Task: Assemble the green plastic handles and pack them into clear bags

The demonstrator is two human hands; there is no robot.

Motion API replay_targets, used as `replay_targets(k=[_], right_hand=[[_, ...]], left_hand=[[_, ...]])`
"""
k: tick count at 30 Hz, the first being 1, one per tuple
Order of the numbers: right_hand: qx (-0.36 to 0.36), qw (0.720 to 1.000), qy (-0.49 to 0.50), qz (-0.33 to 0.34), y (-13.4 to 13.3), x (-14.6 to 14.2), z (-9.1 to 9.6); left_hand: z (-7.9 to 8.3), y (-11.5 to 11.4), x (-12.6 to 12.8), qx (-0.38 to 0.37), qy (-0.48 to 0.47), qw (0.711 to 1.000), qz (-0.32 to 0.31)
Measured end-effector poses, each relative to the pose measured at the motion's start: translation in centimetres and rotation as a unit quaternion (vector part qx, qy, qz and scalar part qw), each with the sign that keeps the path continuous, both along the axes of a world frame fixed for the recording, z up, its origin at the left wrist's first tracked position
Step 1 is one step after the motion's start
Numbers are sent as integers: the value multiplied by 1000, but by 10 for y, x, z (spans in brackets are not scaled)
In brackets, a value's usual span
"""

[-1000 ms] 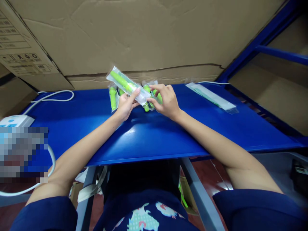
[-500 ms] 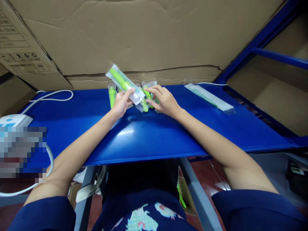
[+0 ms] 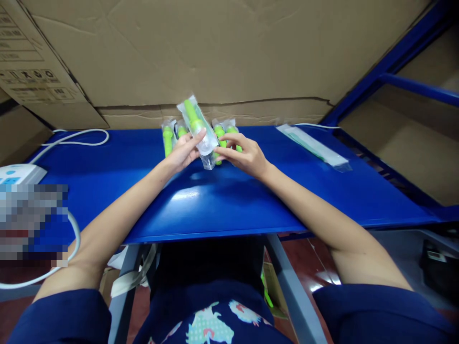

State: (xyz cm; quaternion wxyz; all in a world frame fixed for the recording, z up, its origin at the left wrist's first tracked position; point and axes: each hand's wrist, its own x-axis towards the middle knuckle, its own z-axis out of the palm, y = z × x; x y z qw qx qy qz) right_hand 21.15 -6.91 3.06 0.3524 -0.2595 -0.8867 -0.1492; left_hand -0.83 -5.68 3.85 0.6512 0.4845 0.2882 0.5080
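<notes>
My left hand point(image 3: 181, 153) is closed round a clear plastic packet with a green tool inside point(image 3: 198, 129), held up above the blue table point(image 3: 143, 177) and tilted nearly upright. My right hand point(image 3: 245, 155) pinches the packet's lower end with thumb and forefinger. Behind both hands, several more bagged green tools point(image 3: 168, 137) lie side by side on the table near the cardboard wall.
A flat stack of empty clear bags point(image 3: 313, 147) lies at the table's right rear. A white power strip point(image 3: 16, 173) and its white cable point(image 3: 77, 136) sit at the left. Large cardboard boxes point(image 3: 215, 52) wall off the back. A blue shelf frame point(image 3: 412, 86) rises at the right.
The held packet has swung from a slant toward the left to a more upright tilt and shifted slightly right. My right hand has come onto its lower end.
</notes>
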Motion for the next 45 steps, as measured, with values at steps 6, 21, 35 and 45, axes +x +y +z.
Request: replay_targets(k=[6, 21, 35, 45], right_hand=[[50, 998, 12, 27, -2, 1, 0], [51, 998, 2, 49, -6, -5, -2], [31, 997, 69, 14, -11, -8, 0], [-39, 990, 127, 47, -6, -5, -2]], left_hand=[[-1, -5, -1, -12, 15, 1000, -22], [5, -9, -5, 33, 54, 997, -33], [6, -14, -3, 62, 39, 995, -70], [4, -12, -3, 5, 30, 999, -34]])
